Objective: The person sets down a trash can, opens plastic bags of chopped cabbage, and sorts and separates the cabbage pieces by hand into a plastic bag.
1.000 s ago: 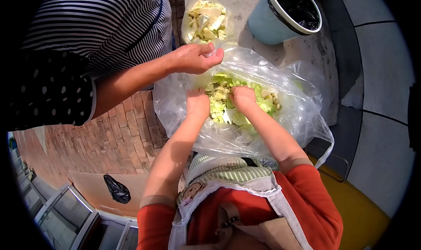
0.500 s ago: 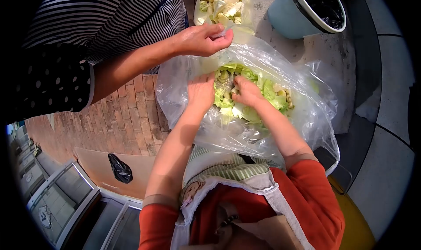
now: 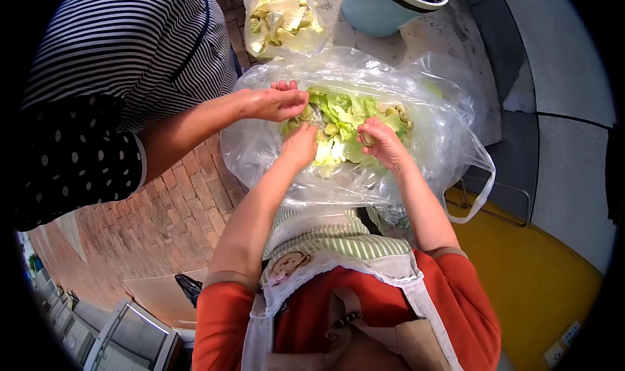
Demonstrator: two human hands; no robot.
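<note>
A large clear plastic bag [image 3: 443, 143] lies open in front of me, holding green leaves [image 3: 348, 114] and pale, stubby vegetable pieces [image 3: 396, 115]. At the left side of the leaves is my left hand [image 3: 300, 144], its fingers curled down among the pieces; what they grip is hidden. Over the right part of the leaves, my right hand [image 3: 381, 143] is closed round a small pale green piece, palm partly turned up. Another person's hand [image 3: 277, 102] hovers just above my left hand, over the bag's left side.
Beyond the bag stand a smaller clear bag of pale leaves [image 3: 283, 22] and a light blue bucket [image 3: 374, 9] with a black liner. At the left is a person in a striped garment [image 3: 130, 32]. Brick paving [image 3: 176, 208] lies below, and a black bag [image 3: 189, 287] lies farther off.
My right hand has lifted from the leaves and turned palm up, apart from my left hand. The other person's hand has come lower, nearer the leaves, with its fingers loosened. The view has shifted.
</note>
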